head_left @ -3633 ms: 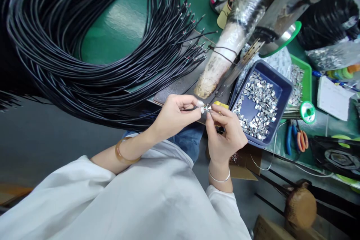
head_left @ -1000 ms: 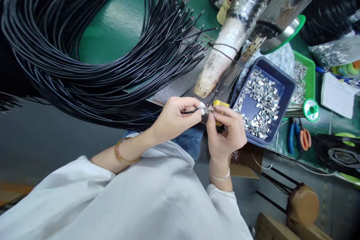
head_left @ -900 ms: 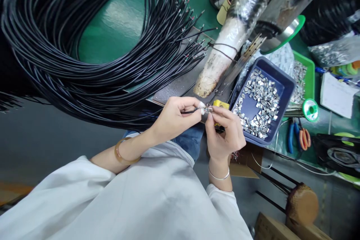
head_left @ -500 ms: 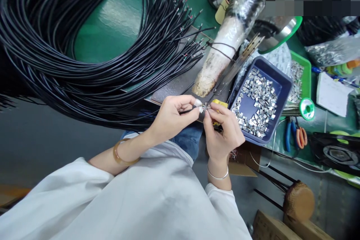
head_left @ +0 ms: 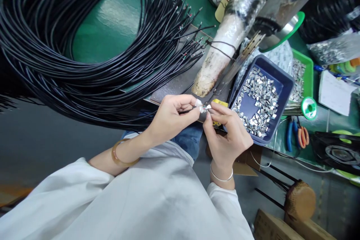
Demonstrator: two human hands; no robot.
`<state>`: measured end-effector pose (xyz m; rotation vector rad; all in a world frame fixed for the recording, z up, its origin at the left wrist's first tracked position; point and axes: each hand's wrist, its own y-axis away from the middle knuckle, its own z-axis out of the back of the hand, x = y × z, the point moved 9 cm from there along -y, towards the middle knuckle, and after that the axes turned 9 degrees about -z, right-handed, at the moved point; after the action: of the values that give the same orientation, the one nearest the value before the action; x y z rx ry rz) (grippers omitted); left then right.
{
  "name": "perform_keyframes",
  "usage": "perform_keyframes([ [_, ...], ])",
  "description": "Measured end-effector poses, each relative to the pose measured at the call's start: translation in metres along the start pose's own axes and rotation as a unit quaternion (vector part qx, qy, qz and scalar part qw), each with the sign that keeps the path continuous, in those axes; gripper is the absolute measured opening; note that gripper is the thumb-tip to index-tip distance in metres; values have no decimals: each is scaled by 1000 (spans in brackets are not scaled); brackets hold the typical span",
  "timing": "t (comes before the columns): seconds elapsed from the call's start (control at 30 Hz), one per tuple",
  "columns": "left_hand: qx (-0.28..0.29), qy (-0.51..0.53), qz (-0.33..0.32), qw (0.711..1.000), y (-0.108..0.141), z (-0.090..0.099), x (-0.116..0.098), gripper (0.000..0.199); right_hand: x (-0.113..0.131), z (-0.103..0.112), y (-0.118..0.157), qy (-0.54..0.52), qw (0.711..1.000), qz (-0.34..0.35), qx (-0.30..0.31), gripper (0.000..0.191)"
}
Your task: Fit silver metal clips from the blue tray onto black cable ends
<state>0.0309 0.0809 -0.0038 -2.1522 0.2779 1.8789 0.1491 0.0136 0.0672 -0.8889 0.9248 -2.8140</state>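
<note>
Left hand: here at frame centre, the left hand [head_left: 172, 114] pinches a black cable [head_left: 184, 111] just behind its stripped end, white wrapping on the fingertips.
Right hand: the right hand [head_left: 226, 129] comes in from the right, thumb and fingertips bunched at a small silver piece [head_left: 208, 107] by that cable end; too tiny to tell whether they grip it.
Beside the hands: a yellow object [head_left: 220, 102] partly hidden behind the right fingers; a blue tray [head_left: 287, 78] right of centre, scattered with silver pieces [head_left: 263, 99].
Worktop: glossy green table [head_left: 112, 18], light glaring off it upper left; a thick bundle of black cables [head_left: 95, 69] sweeps across; a pale wrapped tube [head_left: 218, 47] slants down from the top; pliers [head_left: 296, 134] and paper [head_left: 336, 92] at right.
Room: grey floor [head_left: 64, 123] at left; round stool [head_left: 300, 199] and cardboard boxes [head_left: 274, 228] lower right.
</note>
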Motion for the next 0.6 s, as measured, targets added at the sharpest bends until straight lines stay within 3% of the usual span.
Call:
perform_keyframes([
  [0.33,2,-37,-26,999,-1,2,-4,14,1,0,-1,2,1000,11,14,16],
  [0.6,37,-50,-18,998,-1,-2,-4,15,-1,-1,0,8,1000,1,5,12],
])
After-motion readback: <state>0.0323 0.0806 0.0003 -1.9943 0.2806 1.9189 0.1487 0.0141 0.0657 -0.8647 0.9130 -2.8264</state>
